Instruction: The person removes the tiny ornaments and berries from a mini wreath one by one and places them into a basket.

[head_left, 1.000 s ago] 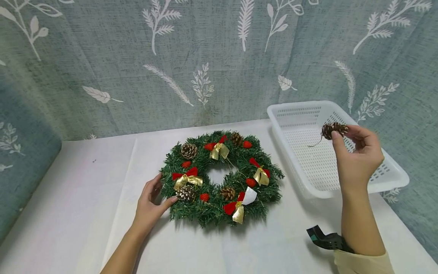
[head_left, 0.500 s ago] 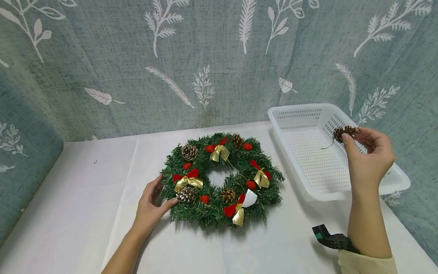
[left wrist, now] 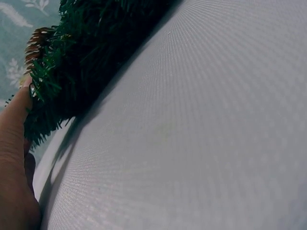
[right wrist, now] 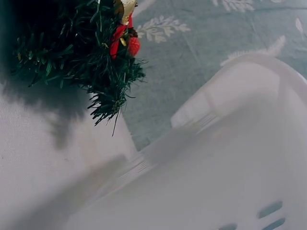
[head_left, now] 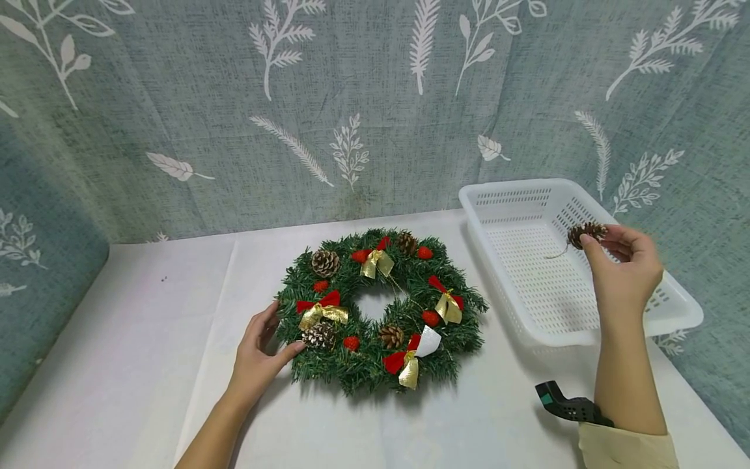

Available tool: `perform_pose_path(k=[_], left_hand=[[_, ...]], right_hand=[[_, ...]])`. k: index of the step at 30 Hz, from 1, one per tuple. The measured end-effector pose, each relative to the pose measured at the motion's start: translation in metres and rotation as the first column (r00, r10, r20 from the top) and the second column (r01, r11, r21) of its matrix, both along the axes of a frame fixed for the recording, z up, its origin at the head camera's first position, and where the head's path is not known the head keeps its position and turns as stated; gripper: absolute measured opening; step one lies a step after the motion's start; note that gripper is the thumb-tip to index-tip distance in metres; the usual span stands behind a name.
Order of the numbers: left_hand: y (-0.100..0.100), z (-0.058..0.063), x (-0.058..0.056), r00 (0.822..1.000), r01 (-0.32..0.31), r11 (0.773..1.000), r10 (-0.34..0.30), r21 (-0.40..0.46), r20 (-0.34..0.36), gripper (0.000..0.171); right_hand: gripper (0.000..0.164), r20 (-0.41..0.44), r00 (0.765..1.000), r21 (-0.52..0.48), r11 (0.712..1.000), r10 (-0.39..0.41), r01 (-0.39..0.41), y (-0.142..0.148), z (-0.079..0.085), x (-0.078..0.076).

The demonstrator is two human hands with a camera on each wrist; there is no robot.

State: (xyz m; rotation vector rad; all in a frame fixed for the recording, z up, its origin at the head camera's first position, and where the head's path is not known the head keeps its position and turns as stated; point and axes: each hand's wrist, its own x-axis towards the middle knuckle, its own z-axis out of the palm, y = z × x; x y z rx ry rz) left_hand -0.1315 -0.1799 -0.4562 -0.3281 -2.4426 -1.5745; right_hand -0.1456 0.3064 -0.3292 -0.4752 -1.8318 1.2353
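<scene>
My right hand (head_left: 628,273) pinches a brown pine cone (head_left: 586,235), its tips dabbed white, between thumb and fingers. A thin wire trails from the cone's left end. Both are over the white plastic basket (head_left: 530,277) in the head view. At the left edge of a green Christmas wreath (head_left: 363,370), my left hand (head_left: 254,358) grips the rim, thumb on top beside a frosted pine cone (head_left: 319,335). Red-and-gold bows, red berries and several pine cones decorate the wreath. The left wrist view shows the thumb against its needles (left wrist: 91,57). The right hand is outside its own wrist view.
A white cloth (head_left: 146,352) covers the table. Behind it hangs a grey-green curtain (head_left: 205,117) with white leaf prints. The slotted basket stands right of the wreath, its wall (right wrist: 192,177) large in the right wrist view. A black strap device (head_left: 571,407) sits on the right wrist.
My right hand moved rightward over the basket with the pine cone, then slightly back left and down. The left hand keeps its place on the wreath.
</scene>
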Motion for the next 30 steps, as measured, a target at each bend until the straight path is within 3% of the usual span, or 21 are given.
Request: perform_pose_path(k=[8,13,24,30], left_hand=[[0.001,0.002,0.0,1.0,0.007,1.0,-0.007,0.003,-0.012,0.085],[0.001,0.002,0.0,1.0,0.008,1.0,-0.008,0.005,-0.011,0.086],[0.001,0.002,0.0,1.0,0.011,1.0,-0.011,0.022,-0.014,0.085],[0.001,0.002,0.001,1.0,0.011,1.0,-0.011,0.02,-0.001,0.083]], right_hand=[[0.04,0.153,0.988,0.011,1.0,-0.012,0.011,0.0,-0.002,-0.001],[0.045,0.196,0.98,0.023,1.0,-0.015,0.011,-0.003,-0.001,-0.003],[0.044,0.204,0.978,0.056,0.997,0.035,-0.047,-0.01,-0.002,-0.003],[0.041,0.169,0.981,0.06,0.993,0.094,-0.106,-0.008,-0.003,-0.003]])
